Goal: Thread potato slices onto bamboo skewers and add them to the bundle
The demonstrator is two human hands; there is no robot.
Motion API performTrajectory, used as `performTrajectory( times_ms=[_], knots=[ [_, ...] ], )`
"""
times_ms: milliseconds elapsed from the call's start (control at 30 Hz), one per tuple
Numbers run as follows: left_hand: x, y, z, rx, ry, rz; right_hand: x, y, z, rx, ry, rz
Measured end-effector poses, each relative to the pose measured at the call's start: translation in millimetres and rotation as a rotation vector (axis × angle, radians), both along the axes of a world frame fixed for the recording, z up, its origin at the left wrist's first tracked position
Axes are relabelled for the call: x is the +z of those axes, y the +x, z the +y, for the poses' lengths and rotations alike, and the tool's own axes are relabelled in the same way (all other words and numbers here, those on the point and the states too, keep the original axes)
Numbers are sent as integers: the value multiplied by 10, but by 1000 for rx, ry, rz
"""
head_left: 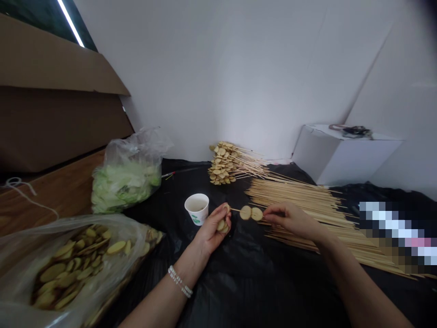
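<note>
My left hand [215,224] is closed around a few round potato slices [222,226], with one more slice pinched at its fingertips. A thin wooden skewer [235,210] reaches from that slice towards my right hand [285,217]. Two potato slices [251,212] are threaded on the skewer, side by side. The fingers of my right hand are pinched at the skewer just right of them; its far end is hidden. Close to my left hand stands a white paper cup [197,208]. Bare skewers [307,200] lie in a wide bundle behind and beneath my right hand.
A heap of loaded skewers [223,164] lies against the wall. On the left are an open plastic bag of potato slices [77,264] and a clear bag of pale green leaves [126,180]. A white box [351,152] stands back right on black sheeting [239,282].
</note>
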State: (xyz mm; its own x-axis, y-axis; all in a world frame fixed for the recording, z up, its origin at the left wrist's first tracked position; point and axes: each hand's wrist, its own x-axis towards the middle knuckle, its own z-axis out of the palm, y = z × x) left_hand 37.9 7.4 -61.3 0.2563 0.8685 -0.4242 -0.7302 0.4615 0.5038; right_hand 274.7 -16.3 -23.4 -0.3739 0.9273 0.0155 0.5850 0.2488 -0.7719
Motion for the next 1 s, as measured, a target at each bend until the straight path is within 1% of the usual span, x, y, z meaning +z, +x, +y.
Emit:
performTrajectory(
  times_ms=[133, 333, 533, 733, 900, 1000],
  knots=[
    [-10, 0, 17, 37, 1, 14, -20, 18, 8, -1, 6, -22],
    [-32, 0, 32, 50, 45, 21, -25, 2, 10, -2, 22, -50],
    [-31, 2, 30, 62, 48, 35, -21, -13, 9, -4, 44, -64],
    [-38, 5, 31, 59, 86, 59, -5, -28, -2, 10, 68, -73],
    [-41, 10, 31, 67, 87, 85, -20, -19, -3, -11, 67, -80],
    [-45, 13, 32, 71, 92, 97, -26, -15, 0, 0, 83, -92]
  ],
)
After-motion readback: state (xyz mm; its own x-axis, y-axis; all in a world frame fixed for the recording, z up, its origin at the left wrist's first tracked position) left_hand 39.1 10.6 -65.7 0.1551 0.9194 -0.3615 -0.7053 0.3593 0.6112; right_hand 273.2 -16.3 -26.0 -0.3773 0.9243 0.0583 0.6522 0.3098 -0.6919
